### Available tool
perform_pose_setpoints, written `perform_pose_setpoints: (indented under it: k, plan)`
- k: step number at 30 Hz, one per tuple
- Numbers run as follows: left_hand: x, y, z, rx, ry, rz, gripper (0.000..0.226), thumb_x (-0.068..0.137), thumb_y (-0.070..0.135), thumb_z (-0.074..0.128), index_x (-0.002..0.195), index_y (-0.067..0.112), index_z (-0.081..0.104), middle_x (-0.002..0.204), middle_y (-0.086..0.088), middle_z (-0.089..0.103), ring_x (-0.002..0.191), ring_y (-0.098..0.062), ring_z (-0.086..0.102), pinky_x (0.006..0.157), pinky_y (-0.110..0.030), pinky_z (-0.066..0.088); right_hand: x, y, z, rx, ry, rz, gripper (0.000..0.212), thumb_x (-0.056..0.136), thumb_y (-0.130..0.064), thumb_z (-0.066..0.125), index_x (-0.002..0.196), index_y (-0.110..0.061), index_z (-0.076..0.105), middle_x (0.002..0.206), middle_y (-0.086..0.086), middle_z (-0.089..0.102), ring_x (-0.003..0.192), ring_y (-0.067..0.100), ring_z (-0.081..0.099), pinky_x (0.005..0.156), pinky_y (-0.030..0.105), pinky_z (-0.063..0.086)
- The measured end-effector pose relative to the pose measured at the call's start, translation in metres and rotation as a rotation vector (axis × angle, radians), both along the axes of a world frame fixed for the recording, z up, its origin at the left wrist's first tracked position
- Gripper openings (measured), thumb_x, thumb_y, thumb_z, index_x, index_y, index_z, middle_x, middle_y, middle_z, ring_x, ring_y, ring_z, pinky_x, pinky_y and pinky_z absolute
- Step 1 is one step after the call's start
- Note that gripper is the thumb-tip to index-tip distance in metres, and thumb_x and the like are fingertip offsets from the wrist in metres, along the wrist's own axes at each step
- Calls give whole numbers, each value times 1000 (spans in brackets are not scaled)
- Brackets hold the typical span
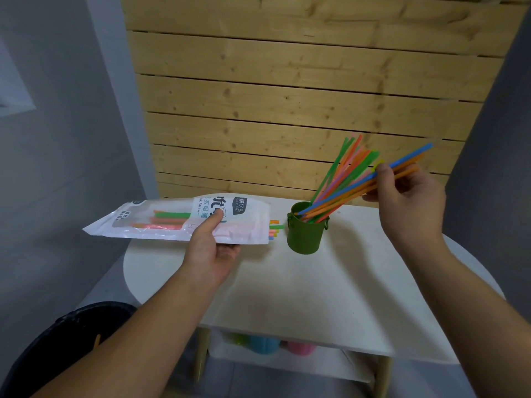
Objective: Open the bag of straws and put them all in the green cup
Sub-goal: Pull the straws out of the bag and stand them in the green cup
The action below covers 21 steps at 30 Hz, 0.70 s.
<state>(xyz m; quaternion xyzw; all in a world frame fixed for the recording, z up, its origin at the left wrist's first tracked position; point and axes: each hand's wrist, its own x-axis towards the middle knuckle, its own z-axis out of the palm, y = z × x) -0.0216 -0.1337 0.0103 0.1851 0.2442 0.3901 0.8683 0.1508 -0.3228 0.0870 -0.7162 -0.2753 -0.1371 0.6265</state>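
Observation:
The green cup stands on the white table, with many coloured straws leaning out of it toward the upper right. My right hand pinches a small bunch of blue and orange straws whose lower ends reach into the cup's mouth. My left hand holds the white straw bag level above the table's left side, thumb on top. The bag's open end points at the cup, and several straw tips stick out of it. More straws show through the bag's clear window.
A wooden slat wall rises right behind the table. Grey walls flank it. Under the tabletop a shelf holds blue and pink cups. A dark bin sits at the lower left by the floor.

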Motion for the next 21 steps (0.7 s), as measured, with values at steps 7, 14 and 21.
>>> perform_pose_setpoints:
  k: [7,14,21]
  plan:
    - [1,-3,-1,5,5,-12,29,92,4,67,118,15,65,98,-5,81,83,-20,79,74,-45,64,7,14,-18,-124,49,64,20,96,-29,62,87,-13,68,80,2,74,69,13,73,67,31,63]
    - [2,-3,-2,44,8,-33,25,93,5,65,117,14,66,100,-6,80,84,-20,78,76,-44,64,12,29,-33,-243,93,88,13,91,-29,67,81,-20,67,78,2,72,78,23,71,74,50,61]
    - [3,-5,1,113,8,-40,22,95,7,64,115,16,66,97,-4,80,84,-19,78,93,-50,57,10,27,-42,-295,140,132,9,87,-37,70,85,-29,66,83,-4,72,82,18,70,76,50,60]
